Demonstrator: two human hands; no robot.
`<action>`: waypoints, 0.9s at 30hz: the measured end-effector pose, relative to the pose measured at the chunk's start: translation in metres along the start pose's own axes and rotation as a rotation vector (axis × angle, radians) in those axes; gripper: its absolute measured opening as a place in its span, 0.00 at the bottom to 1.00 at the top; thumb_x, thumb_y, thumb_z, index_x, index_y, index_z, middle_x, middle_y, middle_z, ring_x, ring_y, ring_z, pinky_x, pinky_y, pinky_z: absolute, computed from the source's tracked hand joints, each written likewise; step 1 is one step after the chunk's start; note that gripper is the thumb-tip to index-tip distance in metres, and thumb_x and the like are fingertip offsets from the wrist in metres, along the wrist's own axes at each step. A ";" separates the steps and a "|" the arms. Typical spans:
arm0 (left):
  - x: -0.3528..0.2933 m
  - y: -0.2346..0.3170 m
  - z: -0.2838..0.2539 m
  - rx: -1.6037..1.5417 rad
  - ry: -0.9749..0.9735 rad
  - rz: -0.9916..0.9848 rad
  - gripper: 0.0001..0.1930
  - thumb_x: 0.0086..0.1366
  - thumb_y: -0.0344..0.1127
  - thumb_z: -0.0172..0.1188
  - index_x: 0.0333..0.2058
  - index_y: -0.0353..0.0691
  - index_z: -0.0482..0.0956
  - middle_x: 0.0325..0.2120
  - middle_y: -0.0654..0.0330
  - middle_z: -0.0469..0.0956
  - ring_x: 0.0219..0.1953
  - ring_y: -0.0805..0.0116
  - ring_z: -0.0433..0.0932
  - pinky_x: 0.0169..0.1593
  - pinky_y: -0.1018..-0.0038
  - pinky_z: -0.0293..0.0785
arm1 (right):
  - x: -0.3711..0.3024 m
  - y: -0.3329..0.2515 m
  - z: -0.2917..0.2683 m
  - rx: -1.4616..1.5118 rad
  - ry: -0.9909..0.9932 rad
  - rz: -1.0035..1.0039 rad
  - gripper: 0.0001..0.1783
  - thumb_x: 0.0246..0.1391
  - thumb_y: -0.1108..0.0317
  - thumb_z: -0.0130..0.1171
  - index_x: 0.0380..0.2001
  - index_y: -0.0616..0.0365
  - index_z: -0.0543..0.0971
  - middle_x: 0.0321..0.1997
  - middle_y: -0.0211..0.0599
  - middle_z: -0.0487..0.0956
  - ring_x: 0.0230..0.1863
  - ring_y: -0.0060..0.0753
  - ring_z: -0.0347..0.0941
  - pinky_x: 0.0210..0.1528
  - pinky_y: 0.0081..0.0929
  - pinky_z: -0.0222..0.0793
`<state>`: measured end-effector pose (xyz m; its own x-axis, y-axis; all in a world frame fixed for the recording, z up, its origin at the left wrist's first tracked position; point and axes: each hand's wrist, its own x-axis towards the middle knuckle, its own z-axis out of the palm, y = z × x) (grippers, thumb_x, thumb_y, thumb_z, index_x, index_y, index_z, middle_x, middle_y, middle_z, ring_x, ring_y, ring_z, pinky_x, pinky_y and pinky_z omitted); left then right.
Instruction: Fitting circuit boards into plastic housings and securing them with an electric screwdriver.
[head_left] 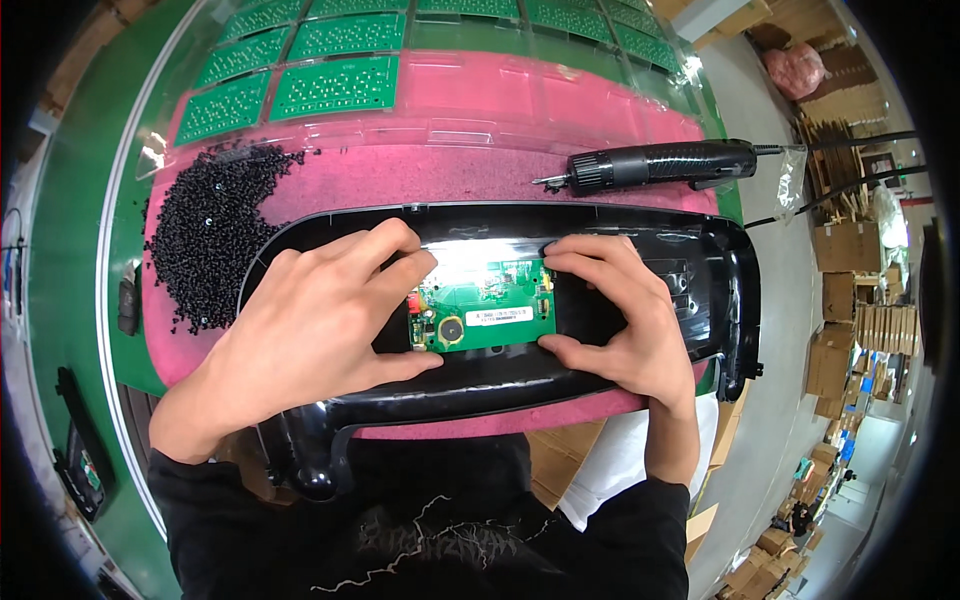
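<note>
Closest to the lens, a black shirt (440,540) fills the bottom of the view, and beyond it 2 bare hands frame a green circuit board (484,297) near the middle of a black plastic shell (500,380). Left hand (325,310) and right hand (630,320) are each partly open, thumb at a lower corner and fingers at an upper corner, holding the board by its 2 short ends; that grip seems meant to keep it level and its parts uncovered. Whether the board rests fully on the shell or slightly above cannot be told. Its parts and white sticker face up, and the shell lies hollow side up, presumably so its inside is easy to reach. Under the shell, a pink mat (430,170) likely guards against scratches. Small black screws (215,240) lie heaped loose at the left, probably for easy picking. Beyond the shell's far edge, a black electric screwdriver (665,165) lies tip leftward, its cord (850,143) running off right, seemingly to stay clear of the hands. Farther back, clear trays (465,90) hold more green boards (335,87) in separate pockets, likely to prevent rubbing.
</note>
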<state>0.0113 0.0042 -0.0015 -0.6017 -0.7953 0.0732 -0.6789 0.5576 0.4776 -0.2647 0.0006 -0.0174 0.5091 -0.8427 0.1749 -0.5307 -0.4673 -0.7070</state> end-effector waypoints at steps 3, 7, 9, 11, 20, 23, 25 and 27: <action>0.000 0.000 -0.002 -0.012 -0.011 -0.008 0.30 0.39 0.41 0.75 0.42 0.36 0.76 0.39 0.59 0.73 0.33 0.59 0.78 0.31 0.68 0.73 | 0.000 -0.001 0.000 -0.008 -0.004 0.003 0.33 0.24 0.75 0.72 0.44 0.62 0.78 0.49 0.41 0.76 0.51 0.44 0.72 0.54 0.35 0.68; 0.000 0.000 -0.002 0.029 -0.002 0.003 0.29 0.41 0.40 0.74 0.42 0.36 0.76 0.38 0.60 0.72 0.32 0.60 0.78 0.30 0.69 0.74 | 0.002 -0.001 0.000 -0.015 -0.005 -0.005 0.31 0.26 0.75 0.72 0.43 0.62 0.78 0.48 0.42 0.76 0.49 0.45 0.72 0.53 0.35 0.68; -0.001 0.000 -0.003 0.046 0.005 0.028 0.28 0.42 0.41 0.73 0.42 0.36 0.75 0.37 0.61 0.72 0.34 0.62 0.78 0.29 0.71 0.74 | 0.004 -0.004 0.000 -0.022 0.004 -0.015 0.30 0.28 0.75 0.71 0.43 0.62 0.78 0.48 0.42 0.76 0.48 0.46 0.72 0.51 0.35 0.69; -0.002 0.000 -0.001 0.083 0.012 0.033 0.28 0.42 0.41 0.73 0.42 0.36 0.75 0.38 0.61 0.71 0.35 0.64 0.78 0.29 0.71 0.74 | 0.002 -0.007 -0.002 -0.036 -0.002 0.015 0.30 0.28 0.76 0.71 0.43 0.62 0.77 0.48 0.42 0.76 0.49 0.46 0.72 0.52 0.35 0.69; -0.011 -0.011 -0.005 -0.028 0.221 0.113 0.26 0.49 0.46 0.70 0.41 0.34 0.74 0.34 0.56 0.73 0.31 0.59 0.77 0.29 0.70 0.74 | -0.004 -0.018 -0.020 0.118 0.057 0.162 0.44 0.38 0.71 0.70 0.61 0.61 0.63 0.54 0.40 0.74 0.51 0.34 0.71 0.50 0.29 0.67; -0.008 -0.036 -0.025 0.075 0.447 -0.073 0.12 0.55 0.33 0.64 0.35 0.33 0.77 0.29 0.51 0.75 0.32 0.51 0.77 0.34 0.62 0.73 | -0.003 -0.005 -0.058 -0.183 0.432 0.322 0.34 0.52 0.67 0.62 0.62 0.54 0.63 0.48 0.39 0.75 0.44 0.32 0.71 0.49 0.27 0.65; -0.008 -0.049 -0.037 0.239 0.445 -0.285 0.11 0.54 0.30 0.64 0.34 0.32 0.78 0.31 0.49 0.77 0.36 0.49 0.77 0.39 0.59 0.73 | -0.004 0.024 -0.096 -0.565 0.447 0.402 0.31 0.56 0.65 0.60 0.63 0.50 0.63 0.46 0.40 0.74 0.42 0.30 0.71 0.48 0.26 0.65; -0.019 -0.067 -0.039 0.326 0.378 -0.415 0.12 0.52 0.30 0.66 0.35 0.31 0.78 0.33 0.47 0.77 0.40 0.47 0.76 0.43 0.57 0.72 | 0.004 0.047 -0.123 -0.419 0.340 0.577 0.27 0.59 0.62 0.58 0.60 0.51 0.65 0.45 0.39 0.73 0.40 0.27 0.70 0.44 0.27 0.70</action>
<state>0.0843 -0.0275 -0.0010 -0.1125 -0.9559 0.2712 -0.9520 0.1819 0.2462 -0.3706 -0.0579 0.0340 -0.1231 -0.9867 0.1064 -0.8934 0.0635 -0.4448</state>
